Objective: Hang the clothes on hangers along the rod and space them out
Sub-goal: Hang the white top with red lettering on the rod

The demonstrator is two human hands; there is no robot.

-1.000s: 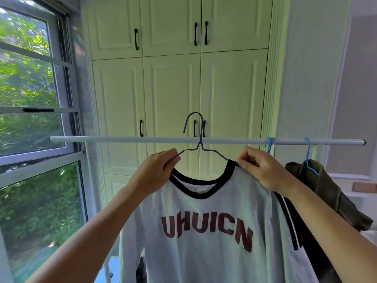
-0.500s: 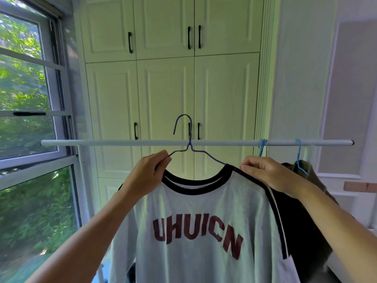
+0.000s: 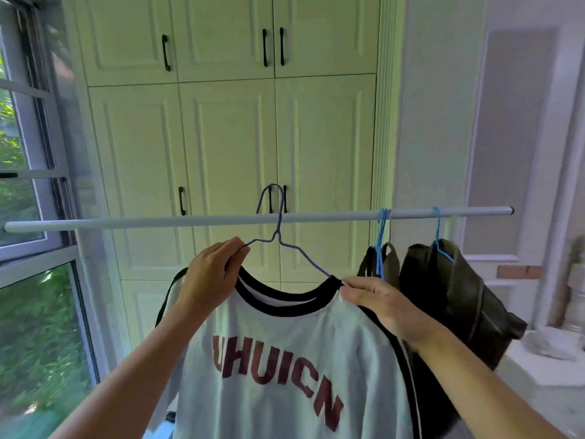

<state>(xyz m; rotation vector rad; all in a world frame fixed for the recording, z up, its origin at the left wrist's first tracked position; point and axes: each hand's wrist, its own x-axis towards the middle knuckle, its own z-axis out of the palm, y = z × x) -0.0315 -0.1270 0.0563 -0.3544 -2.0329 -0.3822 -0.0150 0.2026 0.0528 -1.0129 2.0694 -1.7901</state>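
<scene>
A white T-shirt (image 3: pixel 285 359) with a black collar and dark red letters sits on a purple wire hanger (image 3: pixel 278 239). My left hand (image 3: pixel 209 277) pinches the hanger's left arm at the collar. My right hand (image 3: pixel 380 302) grips the shirt's right shoulder. The hanger's hook rises above the pale rod (image 3: pixel 190 222) near its middle; whether it rests on the rod I cannot tell. Farther right on the rod hang two dark olive garments (image 3: pixel 449 299) on blue hangers (image 3: pixel 381 242).
Cream cupboard doors (image 3: pixel 228 147) with black handles stand behind the rod. A window (image 3: pixel 22 191) fills the left side. A white ledge (image 3: pixel 544 365) lies at the lower right. The rod's left half carries nothing.
The view has turned right, so the hung garments show more fully. Both hands with the shirt have sunk a little, and the hook sits nearer the rod.
</scene>
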